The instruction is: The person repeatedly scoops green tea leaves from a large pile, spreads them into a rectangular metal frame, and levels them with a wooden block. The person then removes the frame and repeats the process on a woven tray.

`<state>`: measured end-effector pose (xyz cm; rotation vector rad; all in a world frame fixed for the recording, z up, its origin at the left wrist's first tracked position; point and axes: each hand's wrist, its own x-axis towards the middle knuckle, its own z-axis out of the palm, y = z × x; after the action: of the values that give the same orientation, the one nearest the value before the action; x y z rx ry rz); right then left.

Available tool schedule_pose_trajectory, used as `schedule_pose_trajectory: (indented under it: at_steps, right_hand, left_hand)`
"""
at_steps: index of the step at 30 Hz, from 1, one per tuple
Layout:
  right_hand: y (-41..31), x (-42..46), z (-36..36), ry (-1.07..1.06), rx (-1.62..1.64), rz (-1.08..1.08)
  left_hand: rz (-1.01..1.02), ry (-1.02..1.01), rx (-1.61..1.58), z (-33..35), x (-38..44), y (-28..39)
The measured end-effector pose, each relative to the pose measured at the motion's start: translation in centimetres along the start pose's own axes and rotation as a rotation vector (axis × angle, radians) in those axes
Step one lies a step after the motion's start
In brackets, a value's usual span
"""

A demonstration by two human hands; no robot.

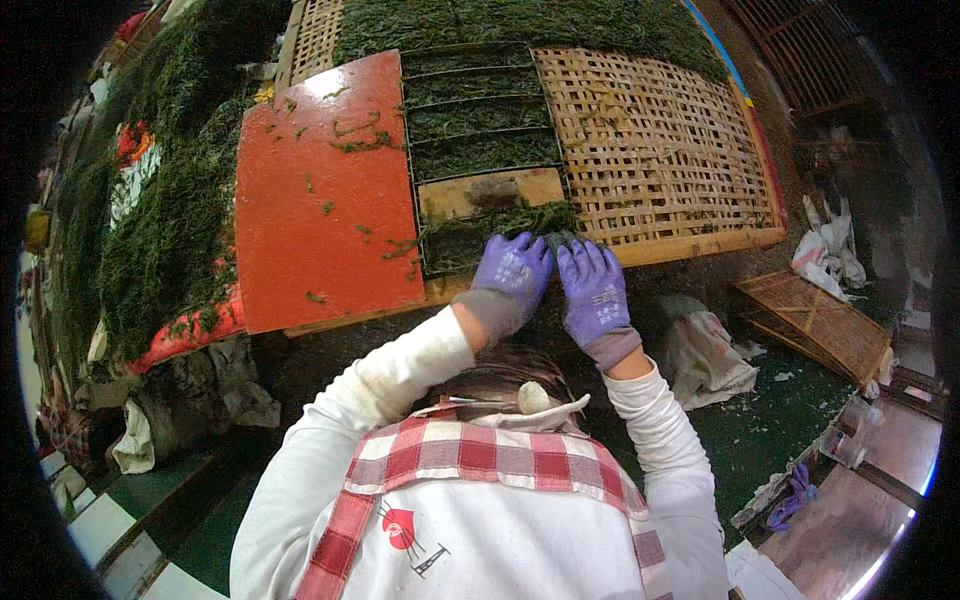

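Note:
My left hand (513, 279), in a purple coated glove with a grey cuff, is at the front of a thin-barred frame (480, 138). Close beside it is my right hand (595, 294), gloved the same way. The fingers of both bend around a clump of dark green seaweed (541, 217), and their tips are partly hidden in it. Just beyond the clump, a wooden block (442, 196) with a dark middle lies across the frame. Seaweed fills the frame's farther compartments, and a thinner layer shows in the nearest one.
An orange-red board (322, 225) with seaweed scraps lies left of the frame. To its right is woven bamboo lattice (660, 142) with a wooden edge (705, 244). Heaped seaweed (165, 247) stands far left. Sacks (705, 360) and a mesh-panelled frame (817, 322) are at lower right.

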<state>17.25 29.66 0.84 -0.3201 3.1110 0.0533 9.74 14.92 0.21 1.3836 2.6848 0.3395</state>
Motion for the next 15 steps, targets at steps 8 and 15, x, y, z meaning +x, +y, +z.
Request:
schedule_pose_trajectory:
  at_steps: [8,15]
  right_hand:
    - [0.7,1.2,-1.0,0.027,0.068,-0.032]
    - [0.1,2.4,0.9,0.016,0.052,0.023]
  left_hand:
    - [0.074,0.090,0.042,-4.0,-4.6,0.1]
    - [-0.002,0.044,0.163,-2.1,-1.7,-2.3]
